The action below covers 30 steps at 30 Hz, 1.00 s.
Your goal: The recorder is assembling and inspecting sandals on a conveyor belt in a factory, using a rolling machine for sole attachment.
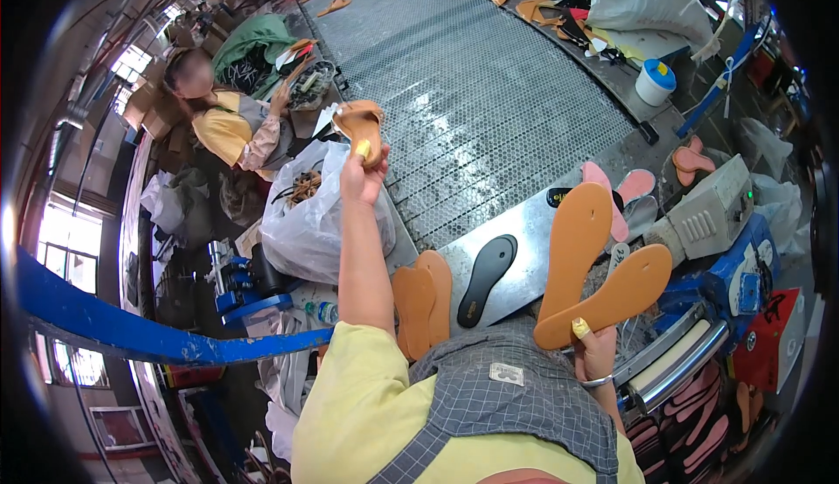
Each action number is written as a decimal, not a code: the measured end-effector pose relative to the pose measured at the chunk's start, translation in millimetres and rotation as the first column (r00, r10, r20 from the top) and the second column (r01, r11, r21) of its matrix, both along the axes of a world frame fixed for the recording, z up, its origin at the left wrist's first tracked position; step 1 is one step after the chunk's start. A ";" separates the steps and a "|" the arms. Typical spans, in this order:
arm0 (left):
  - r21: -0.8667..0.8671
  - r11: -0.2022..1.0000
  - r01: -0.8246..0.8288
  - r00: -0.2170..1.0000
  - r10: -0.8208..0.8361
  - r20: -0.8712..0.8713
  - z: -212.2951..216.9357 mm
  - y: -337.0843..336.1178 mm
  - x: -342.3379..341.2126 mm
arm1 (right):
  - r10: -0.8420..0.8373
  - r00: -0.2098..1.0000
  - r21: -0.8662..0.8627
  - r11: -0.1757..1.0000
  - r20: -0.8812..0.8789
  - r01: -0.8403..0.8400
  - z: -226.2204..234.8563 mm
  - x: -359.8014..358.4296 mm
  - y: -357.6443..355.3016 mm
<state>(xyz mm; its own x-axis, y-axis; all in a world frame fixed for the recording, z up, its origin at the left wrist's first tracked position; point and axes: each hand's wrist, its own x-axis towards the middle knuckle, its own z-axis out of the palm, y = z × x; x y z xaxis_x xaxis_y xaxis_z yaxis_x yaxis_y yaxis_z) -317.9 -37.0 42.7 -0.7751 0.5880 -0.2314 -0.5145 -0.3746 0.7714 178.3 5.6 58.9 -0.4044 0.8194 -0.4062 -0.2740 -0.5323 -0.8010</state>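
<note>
My left hand (370,176), stretched forward over the near left edge of the mesh conveyor, grips a tan sandal (358,120) with a strap across it. Yellow tape wraps that thumb. Down at the right, my right hand (597,350) pinches the ends of two tan insoles (578,235), which fan out in a V. Its thumb is taped too. Between my hands a black insole (487,280) lies on the metal plate (524,231). Several tan insoles (423,299) lie overlapping beside my left arm.
The mesh conveyor (472,108) stretches away ahead, with tan pieces at its far end. A plastic bag of straps (306,231) stands left of it, near a seated co-worker (229,130). Right are pink insoles (634,185), a roller machine (673,366) and a white tub (655,82). A blue bar (175,340) crosses the left.
</note>
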 end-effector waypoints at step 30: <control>-0.119 0.993 -0.012 0.996 0.001 -0.092 38.5 111.7 -121.7 | -0.124 0.992 -0.222 0.967 0.005 0.122 -47.2 2.5 -27.1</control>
<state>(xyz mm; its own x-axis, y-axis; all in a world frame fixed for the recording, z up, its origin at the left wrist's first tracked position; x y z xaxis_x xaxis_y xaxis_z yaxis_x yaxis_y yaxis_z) -439.6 74.6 81.2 -0.7998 0.5556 -0.2272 -0.4375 -0.2804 0.8544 180.8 -21.5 11.6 -0.3105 0.7529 -0.5802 -0.3547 -0.6581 -0.6641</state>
